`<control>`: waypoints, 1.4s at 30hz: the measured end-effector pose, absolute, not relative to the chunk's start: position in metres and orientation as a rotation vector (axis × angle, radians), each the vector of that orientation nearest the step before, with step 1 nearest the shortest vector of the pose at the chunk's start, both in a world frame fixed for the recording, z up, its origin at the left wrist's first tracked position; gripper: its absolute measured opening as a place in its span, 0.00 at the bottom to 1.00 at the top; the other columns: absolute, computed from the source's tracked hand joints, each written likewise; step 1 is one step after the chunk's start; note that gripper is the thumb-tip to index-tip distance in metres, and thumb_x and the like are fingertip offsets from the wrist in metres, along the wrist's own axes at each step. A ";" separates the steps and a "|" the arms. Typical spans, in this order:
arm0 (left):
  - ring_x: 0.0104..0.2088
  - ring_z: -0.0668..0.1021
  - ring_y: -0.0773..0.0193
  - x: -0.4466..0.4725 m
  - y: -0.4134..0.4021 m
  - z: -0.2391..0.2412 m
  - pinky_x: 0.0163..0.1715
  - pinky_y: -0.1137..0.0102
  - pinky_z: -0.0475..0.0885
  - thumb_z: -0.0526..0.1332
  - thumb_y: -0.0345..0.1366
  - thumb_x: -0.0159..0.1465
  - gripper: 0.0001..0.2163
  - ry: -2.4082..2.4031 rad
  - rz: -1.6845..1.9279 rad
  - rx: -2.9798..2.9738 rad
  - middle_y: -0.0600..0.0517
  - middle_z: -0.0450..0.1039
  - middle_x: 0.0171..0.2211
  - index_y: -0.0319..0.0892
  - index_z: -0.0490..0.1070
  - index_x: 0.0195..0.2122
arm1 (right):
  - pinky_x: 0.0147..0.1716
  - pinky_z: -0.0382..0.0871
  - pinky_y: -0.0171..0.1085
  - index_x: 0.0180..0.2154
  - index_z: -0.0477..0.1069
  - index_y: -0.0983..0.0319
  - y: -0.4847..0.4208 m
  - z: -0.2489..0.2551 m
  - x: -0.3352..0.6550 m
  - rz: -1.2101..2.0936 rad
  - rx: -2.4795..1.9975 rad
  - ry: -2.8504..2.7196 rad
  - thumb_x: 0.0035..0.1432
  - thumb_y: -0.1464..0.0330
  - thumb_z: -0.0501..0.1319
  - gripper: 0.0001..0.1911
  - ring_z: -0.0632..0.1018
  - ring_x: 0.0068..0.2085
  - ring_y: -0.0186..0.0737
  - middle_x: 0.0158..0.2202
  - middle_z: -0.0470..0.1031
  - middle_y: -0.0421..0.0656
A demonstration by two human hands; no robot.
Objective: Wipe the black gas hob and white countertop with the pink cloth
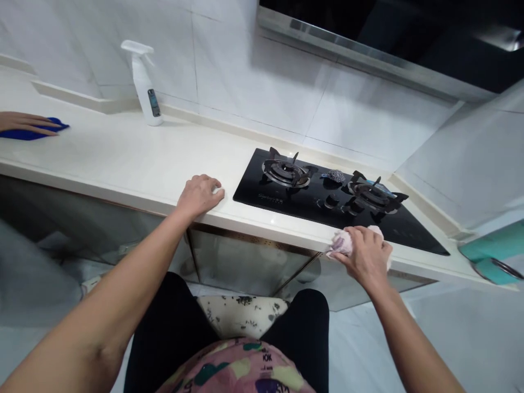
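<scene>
My right hand (365, 255) is closed around a crumpled pale pink cloth (341, 242) at the counter's front edge, just in front of the black gas stove (262, 185). My left hand (200, 195) rests on the white countertop (164, 158) left of the stove, its fingers loosely bent and the thumb apart, holding nothing that I can see. On the stove, a steel wool scrubber (335, 176) lies between the left burner (286, 172) and the right burner (374, 194). Something blue and white (380, 188) shows behind the right burner.
At the far left another person's hand (24, 123) presses a blue cloth (59, 124) on the counter. A white spray bottle (144, 90) stands by the wall. A range hood (368, 60) hangs above the stove, and a teal container (495, 251) sits at the right end.
</scene>
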State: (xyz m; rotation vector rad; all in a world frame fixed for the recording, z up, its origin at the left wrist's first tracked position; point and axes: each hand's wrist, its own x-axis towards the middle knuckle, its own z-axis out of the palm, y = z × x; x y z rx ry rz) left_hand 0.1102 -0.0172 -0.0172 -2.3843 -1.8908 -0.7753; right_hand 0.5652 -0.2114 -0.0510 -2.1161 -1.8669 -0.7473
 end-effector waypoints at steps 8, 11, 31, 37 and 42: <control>0.57 0.75 0.42 0.112 -0.022 -0.013 0.60 0.51 0.68 0.56 0.46 0.66 0.19 -1.882 -0.737 -2.397 0.40 0.79 0.53 0.42 0.82 0.48 | 0.56 0.54 0.58 0.58 0.70 0.57 -0.189 -0.054 0.479 -0.742 -1.973 -1.859 0.60 0.50 0.69 0.30 0.66 0.59 0.61 0.61 0.72 0.55; 0.56 0.75 0.41 0.111 -0.021 -0.015 0.60 0.50 0.68 0.56 0.46 0.66 0.19 -1.881 -0.770 -2.391 0.40 0.79 0.52 0.43 0.82 0.47 | 0.57 0.53 0.59 0.58 0.70 0.57 -0.185 -0.055 0.464 -0.711 -1.949 -1.830 0.61 0.51 0.69 0.29 0.66 0.59 0.62 0.62 0.71 0.55; 0.57 0.74 0.43 0.112 -0.019 -0.021 0.62 0.49 0.67 0.59 0.45 0.65 0.17 -1.916 -0.931 -2.402 0.42 0.79 0.51 0.43 0.83 0.46 | 0.58 0.52 0.59 0.63 0.62 0.57 -0.191 -0.065 0.476 -0.646 -1.925 -1.737 0.56 0.55 0.65 0.36 0.65 0.61 0.63 0.63 0.68 0.56; 0.55 0.75 0.45 0.111 -0.022 -0.019 0.61 0.50 0.69 0.58 0.45 0.66 0.16 -1.894 -0.916 -2.405 0.43 0.80 0.49 0.44 0.83 0.45 | 0.59 0.54 0.55 0.63 0.63 0.56 -0.196 -0.061 0.491 -0.599 -1.902 -1.876 0.56 0.62 0.64 0.33 0.67 0.61 0.58 0.64 0.68 0.53; 0.57 0.75 0.46 0.109 -0.023 -0.019 0.62 0.50 0.70 0.58 0.44 0.66 0.15 -1.882 -0.951 -2.410 0.44 0.80 0.50 0.45 0.83 0.44 | 0.57 0.59 0.51 0.61 0.67 0.54 -0.197 -0.057 0.540 -0.539 -1.942 -1.977 0.55 0.60 0.67 0.32 0.68 0.61 0.55 0.63 0.70 0.50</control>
